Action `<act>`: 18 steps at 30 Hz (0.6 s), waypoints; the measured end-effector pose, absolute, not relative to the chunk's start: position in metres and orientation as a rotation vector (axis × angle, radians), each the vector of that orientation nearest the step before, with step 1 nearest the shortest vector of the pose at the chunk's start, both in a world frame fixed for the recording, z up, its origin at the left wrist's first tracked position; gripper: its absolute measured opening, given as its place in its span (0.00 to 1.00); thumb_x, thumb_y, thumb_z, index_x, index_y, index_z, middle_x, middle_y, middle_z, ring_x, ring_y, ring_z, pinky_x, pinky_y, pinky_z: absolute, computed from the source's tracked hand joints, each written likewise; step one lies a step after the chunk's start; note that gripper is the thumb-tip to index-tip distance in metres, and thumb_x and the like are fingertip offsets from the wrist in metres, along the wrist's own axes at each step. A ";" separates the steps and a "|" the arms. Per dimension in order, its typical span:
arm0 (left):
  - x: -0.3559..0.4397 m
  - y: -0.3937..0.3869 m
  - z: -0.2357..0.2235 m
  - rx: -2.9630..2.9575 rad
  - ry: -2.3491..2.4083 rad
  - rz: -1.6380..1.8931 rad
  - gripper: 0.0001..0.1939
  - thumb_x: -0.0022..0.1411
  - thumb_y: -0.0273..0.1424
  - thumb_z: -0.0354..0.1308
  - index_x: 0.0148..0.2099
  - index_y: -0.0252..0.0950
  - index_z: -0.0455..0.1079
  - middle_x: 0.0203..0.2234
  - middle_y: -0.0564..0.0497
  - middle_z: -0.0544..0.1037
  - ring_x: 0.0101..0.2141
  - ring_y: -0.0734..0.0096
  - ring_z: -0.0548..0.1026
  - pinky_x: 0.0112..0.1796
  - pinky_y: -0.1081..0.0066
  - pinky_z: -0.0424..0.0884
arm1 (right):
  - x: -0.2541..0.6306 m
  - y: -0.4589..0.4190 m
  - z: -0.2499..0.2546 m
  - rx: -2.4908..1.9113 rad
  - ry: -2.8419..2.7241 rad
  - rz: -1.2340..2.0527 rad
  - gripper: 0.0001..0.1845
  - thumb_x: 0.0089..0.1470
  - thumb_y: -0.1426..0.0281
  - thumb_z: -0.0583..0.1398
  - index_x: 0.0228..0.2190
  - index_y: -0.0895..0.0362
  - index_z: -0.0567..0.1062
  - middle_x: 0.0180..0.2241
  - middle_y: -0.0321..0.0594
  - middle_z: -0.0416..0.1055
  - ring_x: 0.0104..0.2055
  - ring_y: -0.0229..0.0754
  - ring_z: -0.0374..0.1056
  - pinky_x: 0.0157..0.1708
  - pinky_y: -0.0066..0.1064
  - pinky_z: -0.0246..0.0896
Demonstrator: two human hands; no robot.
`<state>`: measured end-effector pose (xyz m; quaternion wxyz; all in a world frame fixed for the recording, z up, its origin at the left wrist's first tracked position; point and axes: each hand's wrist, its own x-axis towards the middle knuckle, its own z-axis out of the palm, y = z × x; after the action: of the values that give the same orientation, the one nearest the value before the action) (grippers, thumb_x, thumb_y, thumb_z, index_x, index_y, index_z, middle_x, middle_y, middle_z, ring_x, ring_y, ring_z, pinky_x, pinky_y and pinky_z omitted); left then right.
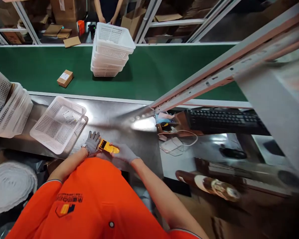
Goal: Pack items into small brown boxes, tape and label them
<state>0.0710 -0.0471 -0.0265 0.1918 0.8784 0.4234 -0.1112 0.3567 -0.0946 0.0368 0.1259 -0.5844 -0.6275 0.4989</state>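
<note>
My right hand (124, 152), in a grey glove, grips a yellow tape dispenser (112, 148) with a dark part at its left end. My left hand (91, 143), also gloved in grey, lies just left of the dispenser with its fingers spread. A small brown cardboard piece (99, 146) shows between the left hand and the dispenser; most of it is hidden. Both hands are over the front edge of the metal table (109, 114), close to my orange shirt. Left of them, a white perforated basket (58, 124) holds a clear packet with a label (69, 114).
Beyond the table, a green conveyor belt (169, 71) carries stacked white baskets (111, 53) and a small labelled box (65, 78). More baskets (12, 109) stand at left. A metal post (196, 83) slants across the right, near a keyboard (221, 118). Another person's hands (108, 20) are behind the stack.
</note>
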 end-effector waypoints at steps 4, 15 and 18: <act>0.069 -0.042 -0.021 2.482 1.151 -0.318 0.47 0.70 0.45 0.68 0.82 0.25 0.64 0.77 0.23 0.67 0.78 0.22 0.57 0.78 0.27 0.34 | 0.380 -0.101 0.047 -1.747 -1.893 1.445 0.32 0.46 0.66 0.72 0.55 0.50 0.90 0.43 0.40 0.91 0.45 0.54 0.85 0.47 0.36 0.77; 0.067 -0.031 -0.026 2.436 1.321 -0.275 0.52 0.65 0.52 0.73 0.81 0.29 0.65 0.72 0.26 0.70 0.72 0.25 0.62 0.78 0.25 0.35 | 0.342 -0.057 0.050 -2.035 -1.777 1.476 0.20 0.52 0.70 0.71 0.47 0.51 0.92 0.33 0.34 0.87 0.37 0.45 0.82 0.36 0.28 0.69; 0.069 -0.029 -0.024 2.403 1.392 -0.272 0.54 0.65 0.52 0.73 0.82 0.28 0.64 0.72 0.26 0.70 0.71 0.26 0.63 0.78 0.26 0.37 | 0.367 -0.054 0.054 -2.167 -1.781 1.283 0.23 0.56 0.66 0.72 0.53 0.53 0.90 0.42 0.43 0.90 0.44 0.51 0.84 0.41 0.33 0.73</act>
<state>0.0692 -0.0288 -0.0242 0.1749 0.8479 0.4911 -0.0959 0.3671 -0.0536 0.0537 0.0287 -0.7023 -0.5771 0.4158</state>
